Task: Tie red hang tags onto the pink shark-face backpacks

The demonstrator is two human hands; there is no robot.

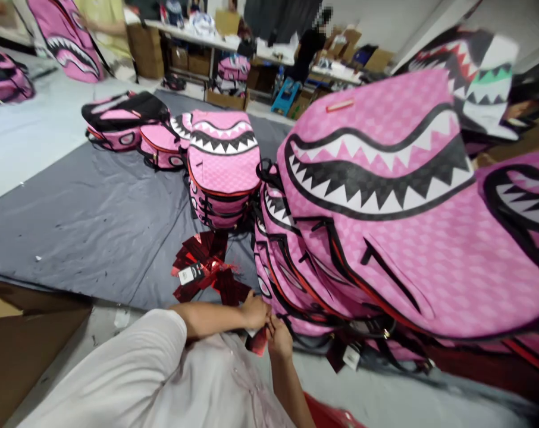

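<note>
My left hand (255, 310) and my right hand (280, 336) meet at the fingertips, pinched together in front of the stacked pink backpacks (291, 291). From the fingertips hangs a shiny red hang tag (257, 342); its string is too small to make out. On top of the stack lies a large pink backpack (398, 244) with a shark-mouth print. Beyond my left hand, a spread of red hang tags (207, 273) lies on the grey sheet, with a black-and-white label among them. Another tag (336, 355) hangs from the stack at right.
Another pink backpack pile (225, 157) stands ahead, with more bags (122, 116) farther left on the grey sheet (95, 220). A cardboard box (33, 351) is at lower left. Across the table a person in yellow (109, 30) is beside an upright backpack (68, 44); another person (307, 50) is farther back.
</note>
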